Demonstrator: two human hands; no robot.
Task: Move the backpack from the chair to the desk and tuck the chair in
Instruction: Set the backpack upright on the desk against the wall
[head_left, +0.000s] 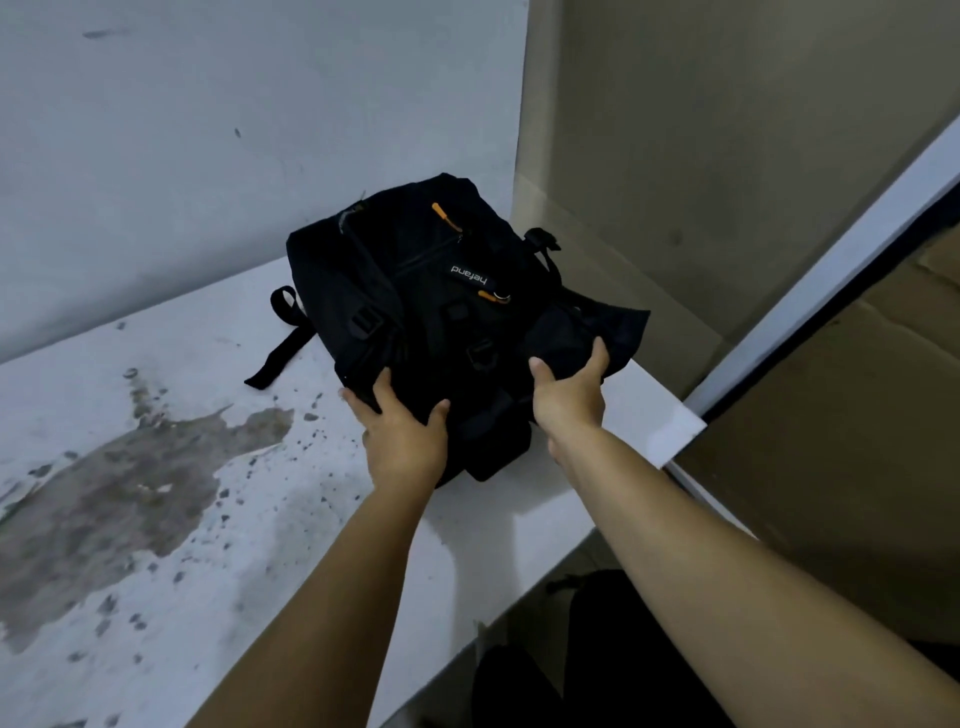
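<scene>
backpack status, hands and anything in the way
Left hand and right hand both gripping backpack's near end. Backpack lying on desk, by the wall. Nothing blocking.

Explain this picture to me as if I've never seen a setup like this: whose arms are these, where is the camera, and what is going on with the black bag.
There is no machine here. A person wears a wide-angle camera on the head, looking forward and down, so the two bare arms reach in from below. The black fabric backpack with orange zipper pulls lies on the white, grey-stained desk top, near its far right corner by the walls. The left hand has a grip on the backpack's near edge; the right hand grips the near right side. A dark shape below the desk edge, possibly the chair, is too unclear to name.
</scene>
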